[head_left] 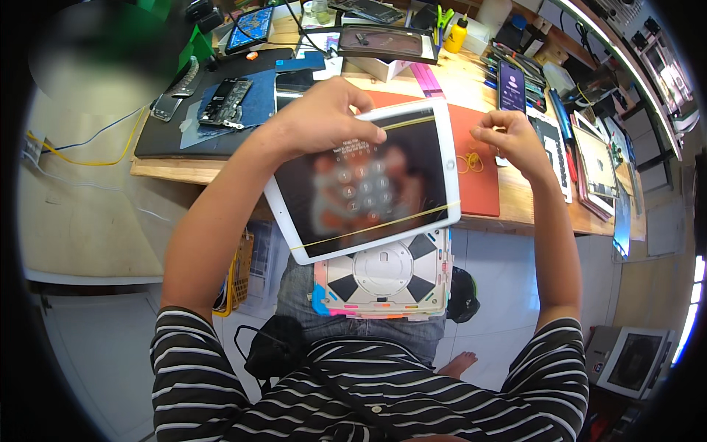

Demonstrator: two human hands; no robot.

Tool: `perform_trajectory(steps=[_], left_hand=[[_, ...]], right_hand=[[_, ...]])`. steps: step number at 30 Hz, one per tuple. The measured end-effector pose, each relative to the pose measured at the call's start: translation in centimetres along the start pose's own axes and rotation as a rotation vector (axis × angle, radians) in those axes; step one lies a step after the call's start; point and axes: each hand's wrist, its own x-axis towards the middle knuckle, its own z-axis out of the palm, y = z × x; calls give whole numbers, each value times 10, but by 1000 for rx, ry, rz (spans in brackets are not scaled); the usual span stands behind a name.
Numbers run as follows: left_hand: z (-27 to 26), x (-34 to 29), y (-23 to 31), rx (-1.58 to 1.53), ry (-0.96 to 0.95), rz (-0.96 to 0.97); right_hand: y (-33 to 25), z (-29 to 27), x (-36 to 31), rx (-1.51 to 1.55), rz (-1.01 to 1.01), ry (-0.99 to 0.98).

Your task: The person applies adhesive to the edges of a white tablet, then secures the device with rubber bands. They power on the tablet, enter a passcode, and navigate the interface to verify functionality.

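My left hand (331, 118) grips a white-framed tablet (294, 199) by its far edge, thumb on the glass. A lit keypad and a blurred reflection show on its dark screen. One yellow rubber band (383, 225) crosses the screen near its closer long side, and another crosses near the far side. My right hand (512, 140) hovers right of the tablet, its fingers pinched together; what they hold, if anything, is hidden. Loose yellow rubber bands (471, 163) lie below that hand on an orange mat (482, 195). On my lap rests a pale tablet case (346, 295) with a round back ring.
A bare circuit board (227, 102) lies on a dark mat at left. A lit phone (511, 87) stands at right, beside several tools and a stack of tablet parts (593, 166). A yellow bottle (456, 35) and a dark tray (387, 44) sit at the back.
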Motion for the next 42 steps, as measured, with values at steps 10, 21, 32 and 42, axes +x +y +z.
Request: perform_trajectory(steps=[10, 21, 32, 42], left_hand=[[40, 32, -19, 221, 11, 87], [63, 30, 6, 313, 136, 26], [92, 54, -18, 231, 376, 189], [95, 52, -24, 296, 368, 114]], right_hand=[[-10, 10, 18, 174, -32, -30], [-16, 27, 28, 358, -1, -131], [-17, 40, 34, 409, -89, -137], [-8, 19, 29, -30, -70, 137]])
